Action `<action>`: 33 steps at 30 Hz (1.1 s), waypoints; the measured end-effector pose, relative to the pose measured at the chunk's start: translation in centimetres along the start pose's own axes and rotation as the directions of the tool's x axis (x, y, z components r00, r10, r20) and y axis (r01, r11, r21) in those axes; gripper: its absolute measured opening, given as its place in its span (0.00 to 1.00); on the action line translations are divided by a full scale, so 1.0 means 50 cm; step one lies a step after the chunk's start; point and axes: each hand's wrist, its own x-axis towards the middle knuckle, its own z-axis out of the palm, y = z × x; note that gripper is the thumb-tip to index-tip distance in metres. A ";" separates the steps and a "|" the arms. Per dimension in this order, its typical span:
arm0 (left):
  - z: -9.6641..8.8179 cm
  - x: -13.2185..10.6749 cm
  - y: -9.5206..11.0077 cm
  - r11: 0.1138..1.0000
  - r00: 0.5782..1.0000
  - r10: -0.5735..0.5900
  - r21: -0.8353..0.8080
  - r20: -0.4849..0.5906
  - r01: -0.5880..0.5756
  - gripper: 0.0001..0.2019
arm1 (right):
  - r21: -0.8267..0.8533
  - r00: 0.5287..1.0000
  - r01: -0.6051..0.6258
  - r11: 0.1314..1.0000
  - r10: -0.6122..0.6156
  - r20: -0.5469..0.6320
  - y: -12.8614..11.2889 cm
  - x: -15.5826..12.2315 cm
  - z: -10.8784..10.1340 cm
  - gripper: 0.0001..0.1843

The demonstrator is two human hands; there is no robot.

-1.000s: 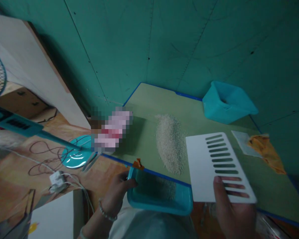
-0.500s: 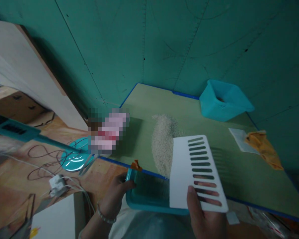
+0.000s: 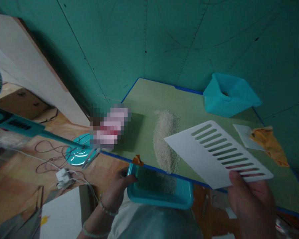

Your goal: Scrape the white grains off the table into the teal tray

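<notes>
My left hand (image 3: 122,186) is closed on the left end of a shallow teal tray (image 3: 161,203), just below the table's near edge. Some pale, rice-like grains lie inside the tray. On the table, a long heap of the same grains (image 3: 165,139) reaches to the edge above it. My right hand (image 3: 251,199) grips a flat white slotted plastic panel (image 3: 201,159) by its lower right part. The panel is tilted over the table, its left corner overlapping the heap in view; whether it touches the grains I cannot tell.
A green table (image 3: 144,94) with a blue edge stands against the wall. On it are a teal bin (image 3: 226,103), an orange cloth (image 3: 270,144) and a blurred-out pink item (image 3: 111,127). An orange scrap (image 3: 138,160) sits at the near edge. Left are a fan base (image 3: 77,154) and cables.
My right hand has moved right with the slotted panel, which has turned and uncovered the tray's right side and more of the heap. My left hand keeps its hold on the tray.
</notes>
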 end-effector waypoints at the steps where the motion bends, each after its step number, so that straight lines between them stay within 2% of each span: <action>1: 0.000 -0.002 0.001 1.000 1.000 0.009 0.001 -0.006 -0.009 0.11 | 0.067 0.999 -0.033 0.997 0.034 -0.011 0.001 0.009 0.003 0.15; 4: -0.003 -0.007 0.002 0.999 0.999 0.031 0.013 -0.017 -0.031 0.10 | 0.204 0.994 -0.101 0.974 0.109 -0.025 0.001 0.026 0.019 0.18; 9: -0.010 -0.016 0.003 0.999 0.999 0.019 0.030 -0.045 -0.017 0.10 | 0.246 0.981 -0.188 0.951 0.173 0.083 0.007 0.037 0.040 0.16; 18: -0.005 -0.014 0.000 1.000 0.998 0.007 0.019 -0.056 -0.006 0.10 | 0.120 0.956 -0.266 0.956 0.246 0.162 0.053 0.042 0.035 0.17; 28: 0.001 -0.014 0.002 1.000 0.999 -0.016 0.014 -0.046 0.017 0.10 | 0.069 0.947 -0.217 0.974 0.193 0.257 0.059 0.034 0.038 0.16; 33: 0.002 -0.010 0.002 1.000 1.000 -0.025 0.013 -0.013 0.025 0.10 | 0.075 0.926 -0.282 0.956 0.251 0.282 0.057 0.029 0.039 0.18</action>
